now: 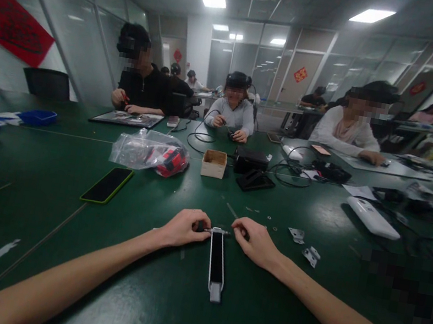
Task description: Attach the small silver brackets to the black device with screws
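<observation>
A long, narrow white-framed piece with a black middle (217, 257) lies on the green table, pointing toward me. A pale grey tab (215, 292) sticks out of its near end. My left hand (187, 228) is closed around the dark handle of what looks like a screwdriver (202, 226). A thin metal shaft (213, 230) runs from that handle across the far end of the piece. My right hand (255, 241) is closed in a pinch just right of that end; what its fingers hold is hidden. A thin strip (230, 209) shows beside its fingertips.
Small metal brackets (311, 255) and washers (269, 217) lie right of my hands. Farther off are a small open box (213, 165), a black box (251, 161), a plastic bag (151, 151), a green-edged phone (107, 185) and a white case (372, 217). Several people sit across the table.
</observation>
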`<state>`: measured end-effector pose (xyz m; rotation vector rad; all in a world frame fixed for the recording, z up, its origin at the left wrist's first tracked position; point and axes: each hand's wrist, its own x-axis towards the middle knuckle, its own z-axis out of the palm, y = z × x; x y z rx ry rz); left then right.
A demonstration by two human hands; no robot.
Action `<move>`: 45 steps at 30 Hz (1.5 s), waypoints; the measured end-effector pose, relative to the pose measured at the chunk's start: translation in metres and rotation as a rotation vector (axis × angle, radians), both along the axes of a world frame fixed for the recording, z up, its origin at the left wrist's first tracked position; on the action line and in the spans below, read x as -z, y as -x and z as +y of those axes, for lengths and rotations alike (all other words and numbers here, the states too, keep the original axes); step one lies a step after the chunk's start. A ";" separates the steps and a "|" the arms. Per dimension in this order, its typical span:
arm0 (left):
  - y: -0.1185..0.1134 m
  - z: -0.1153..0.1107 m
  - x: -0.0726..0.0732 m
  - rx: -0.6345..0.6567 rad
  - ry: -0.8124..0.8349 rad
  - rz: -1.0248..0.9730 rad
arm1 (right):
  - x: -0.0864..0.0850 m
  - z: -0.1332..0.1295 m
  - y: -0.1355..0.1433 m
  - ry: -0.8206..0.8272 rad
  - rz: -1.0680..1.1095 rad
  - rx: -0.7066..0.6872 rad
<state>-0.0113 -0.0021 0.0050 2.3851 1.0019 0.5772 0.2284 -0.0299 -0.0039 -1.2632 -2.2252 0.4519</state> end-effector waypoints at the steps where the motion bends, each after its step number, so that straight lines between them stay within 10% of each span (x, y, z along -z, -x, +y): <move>1: 0.000 0.000 0.000 -0.002 -0.002 0.001 | 0.000 0.000 0.000 0.001 0.000 -0.002; 45: -0.001 0.000 -0.002 -0.020 0.019 0.004 | 0.001 0.000 -0.005 0.018 0.019 -0.158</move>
